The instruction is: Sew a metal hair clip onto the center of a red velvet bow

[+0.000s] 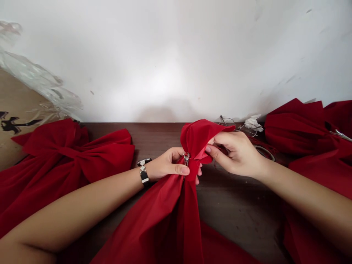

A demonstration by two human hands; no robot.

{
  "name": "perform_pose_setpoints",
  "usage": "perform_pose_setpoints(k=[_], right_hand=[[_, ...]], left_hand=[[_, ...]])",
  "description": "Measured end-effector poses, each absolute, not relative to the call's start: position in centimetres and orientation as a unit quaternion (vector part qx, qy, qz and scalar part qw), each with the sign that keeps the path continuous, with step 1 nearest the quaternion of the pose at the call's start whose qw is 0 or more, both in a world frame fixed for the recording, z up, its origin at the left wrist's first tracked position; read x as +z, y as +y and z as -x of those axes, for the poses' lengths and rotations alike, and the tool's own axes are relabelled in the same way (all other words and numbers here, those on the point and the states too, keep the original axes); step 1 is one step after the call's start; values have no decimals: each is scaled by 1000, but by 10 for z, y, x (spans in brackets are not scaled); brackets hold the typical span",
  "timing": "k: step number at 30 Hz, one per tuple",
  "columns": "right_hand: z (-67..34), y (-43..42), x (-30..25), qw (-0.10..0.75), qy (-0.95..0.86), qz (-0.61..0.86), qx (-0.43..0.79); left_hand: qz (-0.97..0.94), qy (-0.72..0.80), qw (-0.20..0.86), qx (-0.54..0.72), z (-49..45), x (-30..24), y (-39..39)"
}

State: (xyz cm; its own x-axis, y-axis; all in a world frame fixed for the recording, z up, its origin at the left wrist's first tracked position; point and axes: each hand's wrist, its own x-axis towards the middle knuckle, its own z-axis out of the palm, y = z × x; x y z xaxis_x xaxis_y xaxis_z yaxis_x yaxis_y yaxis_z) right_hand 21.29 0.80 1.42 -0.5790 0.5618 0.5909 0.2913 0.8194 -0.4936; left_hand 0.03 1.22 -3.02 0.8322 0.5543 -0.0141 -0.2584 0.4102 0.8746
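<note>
While the left hand [167,164] clamps the soft red cloth [167,212] beside the clip [186,159], the right hand [233,152] pinches the limp top fold [198,137]: light stuff, best held at the gather!

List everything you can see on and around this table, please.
gathered red fabric: 1, red, pinched between both hands
metal clip: 1, silver, on the gathered fabric
fabric bows: 2, red, at both sides of the table
scissors: 1, silver, on the right-hand bow
eyeglasses: 1, wire-framed, by the wall
crumpled tissue: 1, white, beside the eyeglasses
metal hoop: 1, silver, behind the right hand
plastic sheet: 1, clear, upper left
cardboard: 1, tan, left
wooden table: 1, dark brown, below everything
wall: 1, white, behind the table
bracelet: 1, black and silver, left wrist
left hand: 1, pinching the fabric at the clip
right hand: 1, pinching the fabric's top folds
</note>
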Motion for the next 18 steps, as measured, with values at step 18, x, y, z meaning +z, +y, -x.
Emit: perform_pose_setpoints(k=[18], right_hand=[[-202, 6, -3, 386, -797, 209, 415]], left_hand=[[-510, 181, 796, 272, 0, -31, 10]])
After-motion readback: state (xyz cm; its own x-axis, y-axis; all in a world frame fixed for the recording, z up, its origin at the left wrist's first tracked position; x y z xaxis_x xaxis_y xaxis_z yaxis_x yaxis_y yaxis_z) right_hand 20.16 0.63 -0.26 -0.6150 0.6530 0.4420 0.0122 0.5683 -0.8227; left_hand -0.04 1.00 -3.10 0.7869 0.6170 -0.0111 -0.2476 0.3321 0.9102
